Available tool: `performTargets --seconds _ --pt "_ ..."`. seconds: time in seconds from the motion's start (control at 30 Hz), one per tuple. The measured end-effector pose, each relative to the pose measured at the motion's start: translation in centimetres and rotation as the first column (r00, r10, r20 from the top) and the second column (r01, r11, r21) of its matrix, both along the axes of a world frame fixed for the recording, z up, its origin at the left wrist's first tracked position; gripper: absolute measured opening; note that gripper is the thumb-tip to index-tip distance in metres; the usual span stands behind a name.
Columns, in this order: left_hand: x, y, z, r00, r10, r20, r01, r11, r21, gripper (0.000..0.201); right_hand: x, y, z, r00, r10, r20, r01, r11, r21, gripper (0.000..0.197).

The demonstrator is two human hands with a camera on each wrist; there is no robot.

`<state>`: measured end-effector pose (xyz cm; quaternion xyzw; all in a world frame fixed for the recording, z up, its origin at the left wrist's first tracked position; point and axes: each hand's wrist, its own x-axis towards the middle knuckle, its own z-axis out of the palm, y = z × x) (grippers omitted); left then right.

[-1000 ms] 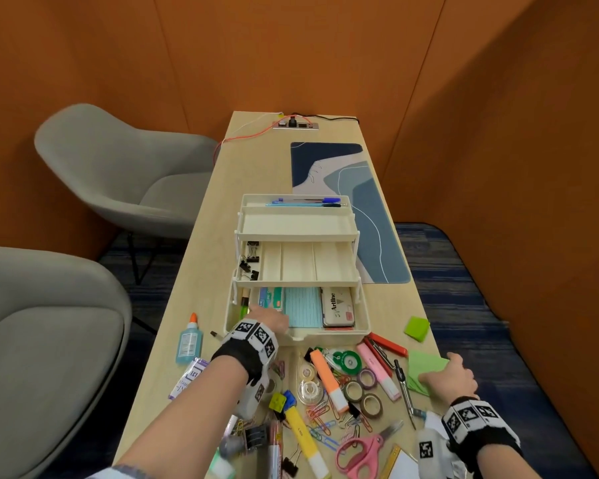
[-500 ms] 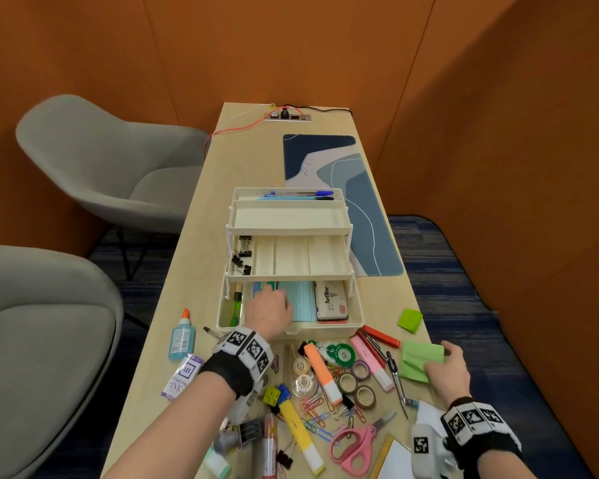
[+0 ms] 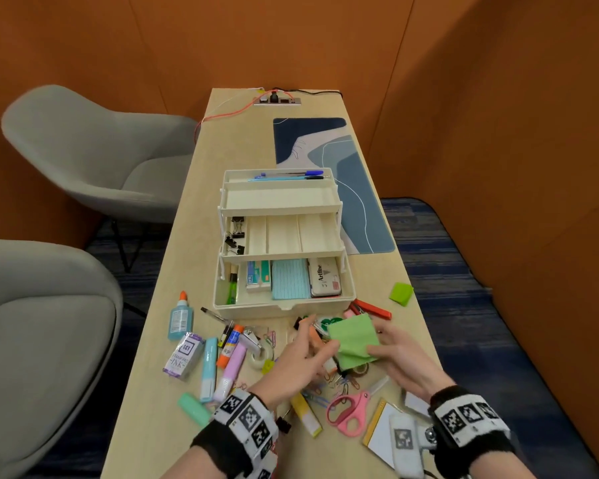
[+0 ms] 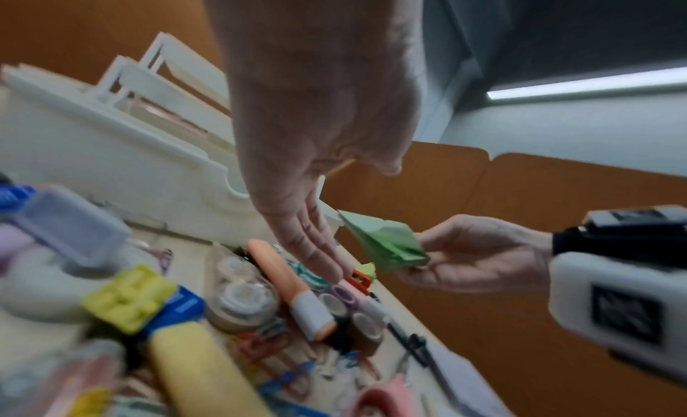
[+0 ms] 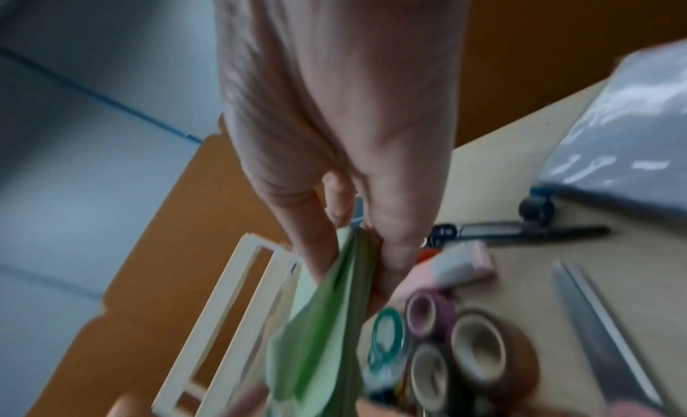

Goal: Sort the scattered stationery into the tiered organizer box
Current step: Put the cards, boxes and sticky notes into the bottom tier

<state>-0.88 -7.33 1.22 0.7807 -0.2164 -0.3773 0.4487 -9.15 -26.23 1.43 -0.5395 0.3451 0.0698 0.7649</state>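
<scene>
The cream tiered organizer stands open mid-table. Pens lie in its top tier, binder clips in the middle one, and a staple box, a blue lined pad and an Artline stamp pad in the bottom one. My right hand pinches a green sticky-note pad by its near edge, above the clutter in front of the box. The right wrist view shows thumb and fingers clamped on the pad. My left hand reaches toward the pad's left edge with its fingers straight. It holds nothing and is just short of the pad.
A smaller green note pad lies near the table's right edge. Glue bottle, ink box, highlighters, tape rolls, paper clips and pink scissors crowd the near table. A blue desk mat lies beyond the box. Grey chairs stand at the left.
My left hand has pulled back out of the bottom tier toward the clutter. My right hand has lifted the green pad off the table and brought it left, in front of the box.
</scene>
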Motion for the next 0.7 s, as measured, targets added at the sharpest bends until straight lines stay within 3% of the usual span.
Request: performTargets --seconds 0.1,0.17,0.3,0.33,0.37,0.4,0.43,0.47,0.5,0.57,0.7 --pt "-0.1 -0.3 -0.8 0.995 0.025 -0.098 -0.033 0.996 -0.077 0.08 -0.1 2.3 -0.3 0.983 0.184 0.008 -0.184 0.983 -0.006 0.042" --pt "0.2 0.1 -0.9 0.998 0.003 -0.068 -0.007 0.998 -0.055 0.078 -0.6 2.6 -0.7 0.973 0.23 -0.009 -0.23 0.971 -0.071 0.036" --pt "0.5 1.6 -0.5 0.999 -0.03 -0.023 0.029 0.998 -0.059 0.063 -3.1 0.2 -1.2 0.992 0.084 -0.095 -0.113 0.93 -0.35 0.027" --pt "0.7 2.0 -0.6 1.0 -0.022 -0.017 0.021 0.998 -0.062 0.058 -4.0 -0.9 -1.5 0.987 0.034 -0.16 -0.113 0.851 -0.513 0.028" --pt "1.0 2.3 -0.9 1.0 -0.019 0.0 0.019 0.998 -0.057 0.053 -5.0 -2.0 -1.9 0.962 -0.009 -0.273 -0.186 0.713 -0.676 0.032" --pt "1.2 2.6 -1.2 1.0 -0.022 0.014 0.023 0.998 -0.054 0.046 -5.9 -3.0 -2.5 0.913 -0.05 -0.406 -0.31 0.561 -0.767 0.041" --pt "1.5 2.8 -1.5 1.0 -0.018 0.011 0.019 0.998 -0.052 0.038 -6.8 -3.6 -3.1 0.847 -0.084 -0.525 -0.433 0.465 -0.772 0.053" --pt "1.7 3.0 -1.6 1.0 -0.003 -0.004 0.003 0.998 -0.058 0.032 -7.5 -4.1 -3.8 0.789 -0.087 -0.609 -0.512 0.455 -0.729 0.065" --pt "1.8 3.0 -1.7 1.0 0.02 -0.021 -0.021 0.998 -0.057 0.027 -8.0 -4.3 -4.2 0.76 -0.055 -0.648 -0.54 0.501 -0.676 0.074" --pt "2.0 3.1 -1.7 0.997 0.071 -0.039 -0.074 0.995 -0.061 0.024 -8.8 -4.4 -5.1 0.776 -0.003 -0.631 -0.501 0.604 -0.62 0.081" --pt "2.4 2.9 -1.2 0.99 0.14 -0.018 -0.141 0.988 -0.069 0.021 -9.0 -4.4 -5.3 0.818 -0.096 -0.567 -0.416 0.582 -0.699 0.076"
